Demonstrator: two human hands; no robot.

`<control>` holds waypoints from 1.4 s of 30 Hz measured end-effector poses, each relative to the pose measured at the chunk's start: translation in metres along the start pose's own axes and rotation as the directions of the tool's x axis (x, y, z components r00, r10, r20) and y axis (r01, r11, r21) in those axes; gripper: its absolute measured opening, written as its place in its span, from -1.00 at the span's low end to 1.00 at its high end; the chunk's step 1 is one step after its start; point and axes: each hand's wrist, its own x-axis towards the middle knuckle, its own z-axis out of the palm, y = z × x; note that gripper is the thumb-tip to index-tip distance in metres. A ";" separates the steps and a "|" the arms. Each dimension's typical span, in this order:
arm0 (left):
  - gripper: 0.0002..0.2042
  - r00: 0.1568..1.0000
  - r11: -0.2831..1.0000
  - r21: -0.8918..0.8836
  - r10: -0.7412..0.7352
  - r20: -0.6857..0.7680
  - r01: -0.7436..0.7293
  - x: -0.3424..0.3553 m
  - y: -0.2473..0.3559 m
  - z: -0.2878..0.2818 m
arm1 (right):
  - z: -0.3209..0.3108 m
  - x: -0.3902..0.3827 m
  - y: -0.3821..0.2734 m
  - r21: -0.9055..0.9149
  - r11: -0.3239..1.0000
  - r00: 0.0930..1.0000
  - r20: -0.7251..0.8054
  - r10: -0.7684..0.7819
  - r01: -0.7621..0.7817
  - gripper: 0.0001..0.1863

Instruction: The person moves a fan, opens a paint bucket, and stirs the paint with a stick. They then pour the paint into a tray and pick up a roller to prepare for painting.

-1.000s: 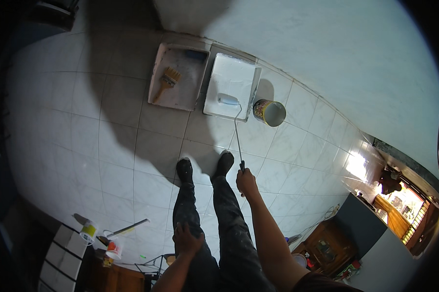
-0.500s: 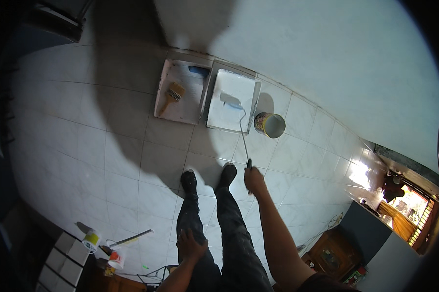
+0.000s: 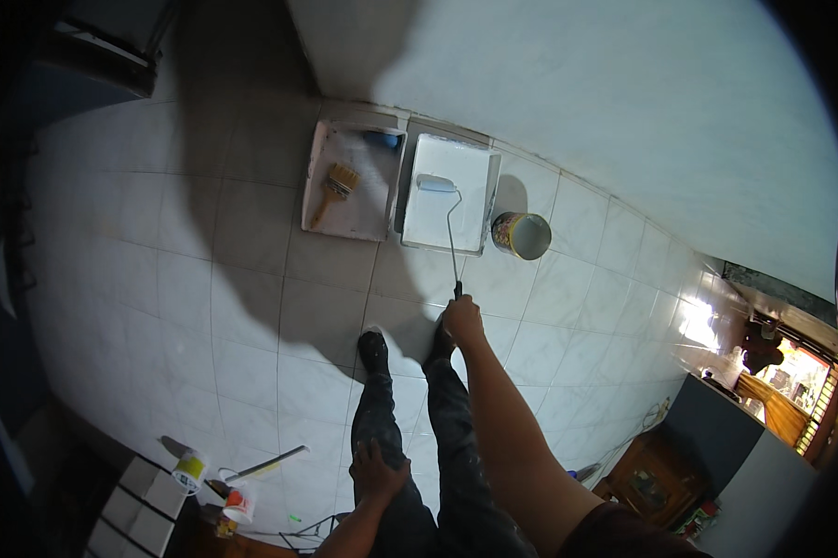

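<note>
Near my left side, low on the tiled floor (image 3: 205, 307), stand two small tubs (image 3: 189, 470) and a thin stick (image 3: 270, 461) lying beside them. Farther off, against the white wall (image 3: 623, 121), a paint tray (image 3: 382, 209) holds a flat brush (image 3: 330, 192) with a wooden handle, lying at a slant. My left hand (image 3: 379, 470) rests flat on my left thigh, fingers spread, holding nothing. Just right of the first tray sits a second tray (image 3: 475, 219), touching or nearly touching it, and the paint roller (image 3: 436, 183) lies across its far end with its white sleeve on the tray's bed. The roller's thin metal stem runs back toward me to the dark handle, which my right hand (image 3: 461, 319) has clenched in its fist, arm stretched out above my right shoe (image 3: 437, 346). To the right of that tray, just beside it, stands an open paint can (image 3: 521, 234).
</note>
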 end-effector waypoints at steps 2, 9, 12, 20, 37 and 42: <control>0.01 1.000 1.000 0.002 0.000 0.024 -0.001 0.001 0.002 -0.006 | -0.015 0.012 -0.002 -0.040 0.997 0.997 -0.039 -0.071 0.069 -0.59; 0.02 1.000 1.000 -0.024 -0.009 0.024 0.010 0.003 -0.007 -0.003 | -0.042 -0.062 0.060 -0.033 0.999 0.998 0.067 -0.003 0.005 -0.55; 0.01 1.000 1.000 -0.026 0.003 0.008 -0.003 0.003 -0.011 -0.003 | -0.036 -0.076 0.081 0.062 0.979 0.974 0.125 0.188 -0.197 -0.54; 0.00 0.999 0.999 -0.035 0.017 0.035 -0.016 0.006 -0.010 -0.008 | -0.050 -0.002 0.040 0.073 0.941 0.920 0.250 0.302 -0.329 -0.56; 0.05 1.000 0.998 -0.067 0.010 0.022 -0.008 0.007 -0.012 -0.001 | 0.005 -0.092 0.015 -0.048 0.993 0.989 0.099 0.109 -0.104 -0.61; 0.05 0.999 0.998 -0.068 0.006 0.040 -0.003 0.003 -0.012 -0.007 | 0.018 -0.039 -0.001 -0.032 0.996 0.996 0.013 0.089 -0.089 -0.64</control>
